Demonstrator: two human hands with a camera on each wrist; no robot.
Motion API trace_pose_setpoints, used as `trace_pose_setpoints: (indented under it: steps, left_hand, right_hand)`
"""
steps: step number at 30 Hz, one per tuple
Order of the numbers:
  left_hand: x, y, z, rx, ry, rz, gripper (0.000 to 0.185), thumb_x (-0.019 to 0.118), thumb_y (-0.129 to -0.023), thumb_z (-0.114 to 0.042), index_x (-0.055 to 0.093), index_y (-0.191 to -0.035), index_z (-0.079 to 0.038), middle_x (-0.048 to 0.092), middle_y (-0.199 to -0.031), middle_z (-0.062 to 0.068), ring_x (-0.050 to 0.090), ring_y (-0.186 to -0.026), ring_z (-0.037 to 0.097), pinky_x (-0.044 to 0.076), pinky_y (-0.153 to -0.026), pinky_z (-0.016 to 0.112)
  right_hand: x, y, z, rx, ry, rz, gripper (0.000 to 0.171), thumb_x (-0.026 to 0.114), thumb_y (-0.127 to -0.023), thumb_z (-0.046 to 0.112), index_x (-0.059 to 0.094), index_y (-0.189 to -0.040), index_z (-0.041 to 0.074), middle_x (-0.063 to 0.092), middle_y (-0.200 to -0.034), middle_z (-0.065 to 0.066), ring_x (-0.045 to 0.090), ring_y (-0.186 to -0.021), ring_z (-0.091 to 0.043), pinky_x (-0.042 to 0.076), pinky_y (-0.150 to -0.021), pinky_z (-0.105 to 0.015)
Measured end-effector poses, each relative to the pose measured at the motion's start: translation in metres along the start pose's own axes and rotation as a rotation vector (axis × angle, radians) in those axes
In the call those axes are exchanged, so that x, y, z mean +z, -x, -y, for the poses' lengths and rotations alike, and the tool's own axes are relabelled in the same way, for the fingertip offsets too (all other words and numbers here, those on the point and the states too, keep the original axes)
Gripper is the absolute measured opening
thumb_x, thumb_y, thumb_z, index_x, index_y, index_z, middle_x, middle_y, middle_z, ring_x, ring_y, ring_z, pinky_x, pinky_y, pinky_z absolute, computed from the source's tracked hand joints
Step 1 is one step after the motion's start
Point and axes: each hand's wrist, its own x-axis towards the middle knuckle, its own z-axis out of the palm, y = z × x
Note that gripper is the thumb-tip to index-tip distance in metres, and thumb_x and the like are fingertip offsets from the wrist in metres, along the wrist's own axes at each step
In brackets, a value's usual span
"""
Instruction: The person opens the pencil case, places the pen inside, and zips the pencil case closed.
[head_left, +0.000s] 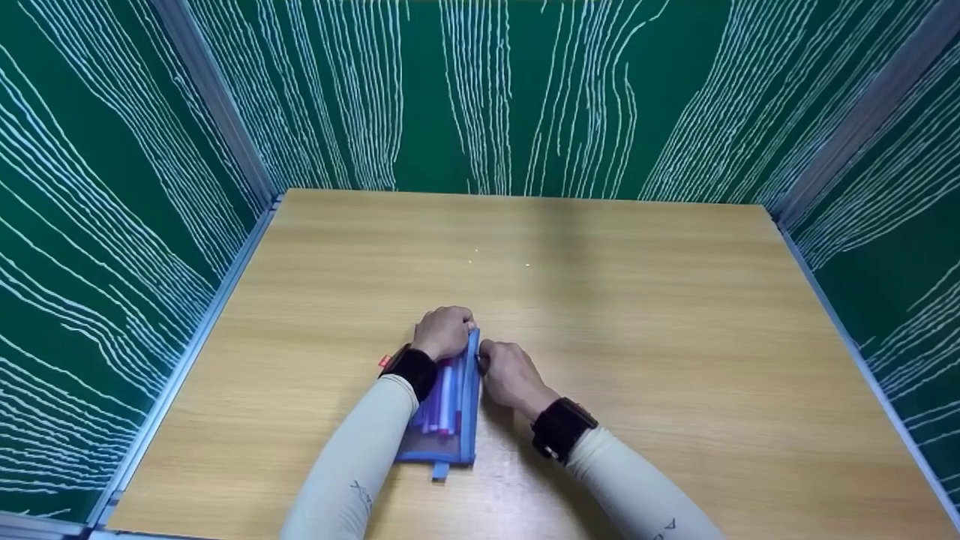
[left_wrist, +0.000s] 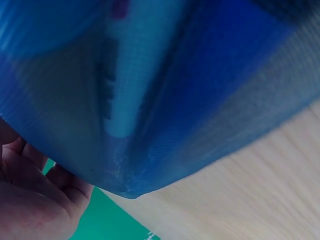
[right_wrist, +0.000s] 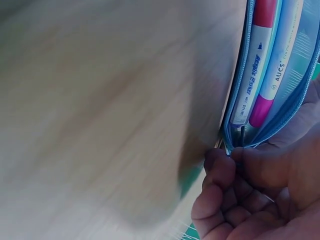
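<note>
Green panels with white wavy lines (head_left: 480, 90) walled three sides of the light wooden table (head_left: 637, 315). Near its front edge lay a flat blue mesh zip pouch (head_left: 454, 420), partly under the left forearm. Inside were white marker pens with pink caps (right_wrist: 260, 70). The left hand (head_left: 444, 331) gripped the pouch's far end; the right hand (head_left: 510, 373) pinched the zipper pull (right_wrist: 226, 148).
</note>
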Motion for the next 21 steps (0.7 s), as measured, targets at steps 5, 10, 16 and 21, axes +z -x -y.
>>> trace_pose_setpoints:
  steps: [5,10,16,21]
  left_hand:
    - [0.000,0.000,-0.001,0.030,0.000,-0.005,0.017,0.063,-0.100,-0.020,0.075,-0.091,-0.011,0.075,-0.096,0.009,0.070,-0.097,0.034,0.050,-0.088,0.049]
    - [0.002,0.000,-0.001,0.028,0.008,-0.004,0.018,0.063,-0.099,-0.020,0.074,-0.088,-0.011,0.074,-0.093,0.010,0.069,-0.094,0.035,0.050,-0.087,0.049]
    - [0.001,0.000,-0.002,0.005,-0.006,0.013,0.019,0.062,-0.100,-0.021,0.073,-0.088,-0.011,0.074,-0.094,0.009,0.067,-0.098,0.034,0.048,-0.091,0.049]
    - [-0.001,0.000,-0.005,-0.012,-0.001,0.035,0.018,0.061,-0.100,-0.019,0.073,-0.089,-0.010,0.073,-0.094,0.009,0.066,-0.098,0.032,0.050,-0.088,0.046]
  right_hand:
    - [0.000,0.003,0.000,-0.008,-0.001,0.001,0.018,0.058,-0.093,0.001,0.055,-0.077,0.011,0.053,-0.069,-0.002,0.054,-0.066,-0.021,0.049,-0.061,-0.039]
    - [0.000,0.005,0.000,-0.002,0.005,0.016,0.018,0.058,-0.094,0.003,0.056,-0.078,0.012,0.055,-0.070,-0.002,0.055,-0.066,-0.021,0.050,-0.061,-0.038]
    - [0.002,0.008,0.001,-0.027,-0.002,0.011,0.020,0.058,-0.092,0.001,0.054,-0.076,0.012,0.054,-0.068,-0.001,0.054,-0.065,-0.021,0.049,-0.060,-0.039]
    - [0.002,0.012,0.000,-0.088,-0.005,-0.026,0.023,0.057,-0.087,-0.005,0.050,-0.072,0.012,0.046,-0.064,0.002,0.049,-0.062,-0.019,0.045,-0.057,-0.039]
